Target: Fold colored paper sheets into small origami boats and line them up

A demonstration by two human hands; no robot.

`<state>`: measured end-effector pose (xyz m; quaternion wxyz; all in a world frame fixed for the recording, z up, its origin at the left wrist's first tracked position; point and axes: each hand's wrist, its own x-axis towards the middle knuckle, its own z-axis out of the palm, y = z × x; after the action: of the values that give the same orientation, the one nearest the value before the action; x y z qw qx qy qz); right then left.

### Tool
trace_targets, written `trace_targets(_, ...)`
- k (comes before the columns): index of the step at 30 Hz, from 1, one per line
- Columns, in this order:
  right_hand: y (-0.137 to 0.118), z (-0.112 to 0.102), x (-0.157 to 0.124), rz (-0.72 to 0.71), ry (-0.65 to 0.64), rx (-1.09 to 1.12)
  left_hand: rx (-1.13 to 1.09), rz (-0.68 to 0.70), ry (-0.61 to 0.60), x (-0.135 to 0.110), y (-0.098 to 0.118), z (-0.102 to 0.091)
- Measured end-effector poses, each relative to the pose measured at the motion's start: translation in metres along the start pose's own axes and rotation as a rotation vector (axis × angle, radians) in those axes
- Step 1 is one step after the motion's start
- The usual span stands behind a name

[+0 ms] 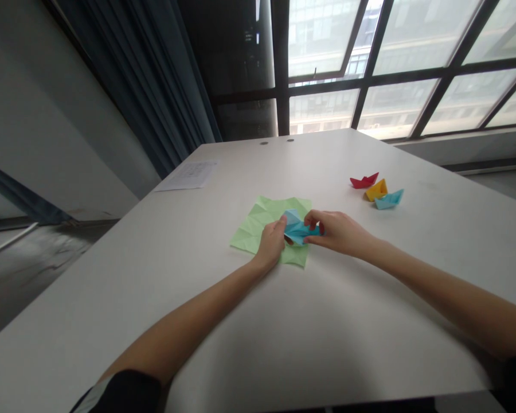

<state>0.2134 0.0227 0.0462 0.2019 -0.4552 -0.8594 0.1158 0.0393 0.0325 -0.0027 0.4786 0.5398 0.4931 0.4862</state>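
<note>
A partly folded blue paper piece (296, 228) sits between both my hands, just over a creased light-green paper sheet (266, 221) lying flat on the white table (327, 321). My left hand (270, 244) pinches the blue paper's left side. Its right end is pinched by the fingers of my right hand (337, 231).
Three small folded paper boats stand in a row at the right: a red one (363, 181), a yellow one (376, 190) and a light-blue one (389, 199). A printed white sheet (189, 175) lies at the far left of the table. Windows and a dark curtain stand behind.
</note>
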Motion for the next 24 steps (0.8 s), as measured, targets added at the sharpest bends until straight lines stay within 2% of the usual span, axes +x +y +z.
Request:
trace_targets(9,-0.0034,0.0045,-0.0018,-0.006,0.029,-0.316,-0.191,-0.145,-0.037,-0.0018,0.0066,0.0054)
trace_targets(17,-0.0008,0.0040,-0.0018,-0.077,0.148,-0.377,-0.325,-0.250,0.057,-0.0001,0.0084,0.0051)
trace_targets(21,-0.0001,0.0026,-0.0024,-0.218,0.251,-0.299,-0.360,-0.261,0.160,0.0046,0.0056,0.0026)
trace_targets(24,-0.0014,0.0002,-0.0032,-0.364,0.276,-0.233,-0.396,-0.261,0.205,0.0072,0.0039,0.0000)
